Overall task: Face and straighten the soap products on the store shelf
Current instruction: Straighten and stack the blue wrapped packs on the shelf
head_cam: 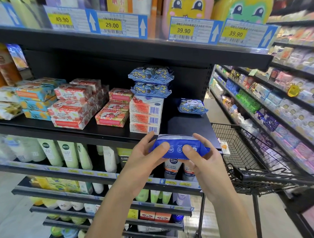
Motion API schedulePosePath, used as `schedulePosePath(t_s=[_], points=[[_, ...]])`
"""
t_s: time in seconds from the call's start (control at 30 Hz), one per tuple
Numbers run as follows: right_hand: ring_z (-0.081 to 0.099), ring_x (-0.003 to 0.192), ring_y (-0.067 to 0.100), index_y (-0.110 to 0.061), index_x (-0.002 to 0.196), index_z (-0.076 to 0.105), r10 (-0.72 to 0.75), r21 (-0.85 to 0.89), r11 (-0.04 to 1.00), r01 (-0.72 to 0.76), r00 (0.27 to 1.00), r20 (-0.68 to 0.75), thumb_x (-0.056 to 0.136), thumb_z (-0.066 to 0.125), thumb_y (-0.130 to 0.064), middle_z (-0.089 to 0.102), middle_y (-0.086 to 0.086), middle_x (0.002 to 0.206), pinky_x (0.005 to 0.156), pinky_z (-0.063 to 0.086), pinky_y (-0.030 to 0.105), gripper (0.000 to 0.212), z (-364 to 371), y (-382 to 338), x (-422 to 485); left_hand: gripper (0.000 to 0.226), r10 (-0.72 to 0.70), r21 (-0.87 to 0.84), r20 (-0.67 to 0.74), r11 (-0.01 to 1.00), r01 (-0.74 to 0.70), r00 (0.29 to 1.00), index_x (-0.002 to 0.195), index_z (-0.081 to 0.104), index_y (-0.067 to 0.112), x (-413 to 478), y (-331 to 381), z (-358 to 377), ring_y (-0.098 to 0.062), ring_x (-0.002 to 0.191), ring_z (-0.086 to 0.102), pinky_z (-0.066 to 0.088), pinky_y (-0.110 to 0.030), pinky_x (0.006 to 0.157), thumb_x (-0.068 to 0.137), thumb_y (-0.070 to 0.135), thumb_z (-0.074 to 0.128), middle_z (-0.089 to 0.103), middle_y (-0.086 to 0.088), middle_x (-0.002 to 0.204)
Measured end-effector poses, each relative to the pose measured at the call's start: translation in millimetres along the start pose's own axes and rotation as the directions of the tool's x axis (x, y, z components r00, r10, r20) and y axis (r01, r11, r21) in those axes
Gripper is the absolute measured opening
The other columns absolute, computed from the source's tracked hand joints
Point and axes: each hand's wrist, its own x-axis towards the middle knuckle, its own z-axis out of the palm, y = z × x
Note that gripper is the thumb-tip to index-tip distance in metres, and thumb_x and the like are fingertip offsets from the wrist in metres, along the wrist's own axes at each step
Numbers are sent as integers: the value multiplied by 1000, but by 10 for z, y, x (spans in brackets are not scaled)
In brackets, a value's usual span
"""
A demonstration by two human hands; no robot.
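Observation:
A blue soap packet (178, 146) is held in front of the black shelf's (98, 133) front edge. My left hand (147, 156) grips its left end and my right hand (199, 159) grips its right end, thumbs on the near face. On the shelf, two blue patterned packets (151, 82) lie stacked on three white and red soap boxes (145, 115). Another blue packet (192, 106) lies alone at the right. Pink soap boxes (114, 108) and red Goat Soap boxes (73, 105) stand further left, some askew.
A black wire shopping cart (258, 154) stands right of the shelf unit. Tubes and bottles (67, 155) fill the shelf below. Price tags (113, 24) hang on the shelf above. Another aisle of shelves (278, 98) runs along the right.

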Motion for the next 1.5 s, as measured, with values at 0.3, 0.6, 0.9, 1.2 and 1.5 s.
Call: schedulePosePath(t_s=[0.3,0.6,0.9,1.2,1.5], points=[[64,125,25,-41,141,54,-84,-21,996,86,993,82,63,94,-33,67,0,129,96,58,39,87,-43,1,-60,59,-124,57,107,991,118,987,129,64,9,-35,159,-33,-27,109,73,58,-42,97,94,55,54,76,-11,117],[66,123,22,-45,153,30,9,-69,998,-1,993,117,53,94,-62,68,-9,132,99,55,46,120,10,-34,-78,31,-17,68,118,998,9,993,131,64,12,-20,91,-89,-23,114,71,59,-32,92,102,23,58,75,-6,120],[74,106,25,-15,131,60,35,-88,996,-29,997,63,83,72,-31,76,4,116,89,60,45,52,51,-98,-108,37,26,64,135,997,-35,991,135,60,18,-38,30,-90,-20,113,71,58,-24,86,98,14,63,74,-3,122],[73,107,22,-14,124,65,-34,-148,988,44,997,66,84,75,-22,77,2,114,83,60,28,43,-12,-69,-119,39,21,167,152,985,-47,988,135,60,22,-42,51,-101,-17,116,69,54,-32,98,96,24,64,74,2,124],[69,114,32,-10,120,67,-216,-168,959,230,972,97,71,86,-5,75,12,116,100,53,51,53,-116,-69,-100,64,-88,145,83,987,76,993,118,66,17,-86,78,-91,-25,103,74,58,-45,96,72,61,65,79,-1,106]])
